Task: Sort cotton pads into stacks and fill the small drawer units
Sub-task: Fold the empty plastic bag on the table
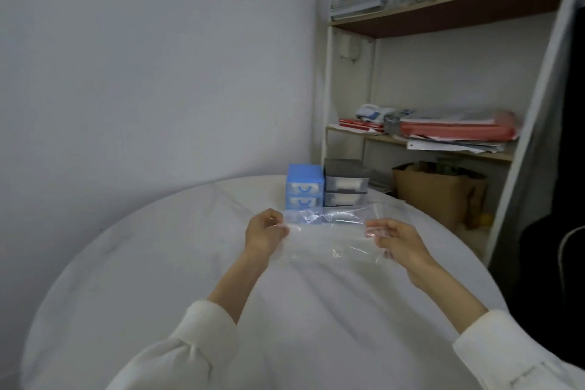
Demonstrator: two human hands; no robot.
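Gripping 1 clear bag (329, 233): left hand (265, 233), right hand (399, 242) fingers; 2 drawer units (327, 188) behind.

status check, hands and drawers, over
Both hands, left and right, grip clear bag. Blue and grey drawers shut, pads inside. Bag partly screens drawers.

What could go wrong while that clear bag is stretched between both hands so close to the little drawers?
1. The thin clear plastic bag is pulled taut between the left hand and the right hand; it could tear or slip from the pinch.
2. The bag's far edge lies right in front of the small blue plastic drawer unit and the small grey plastic drawer unit; a forward tug might nudge them.
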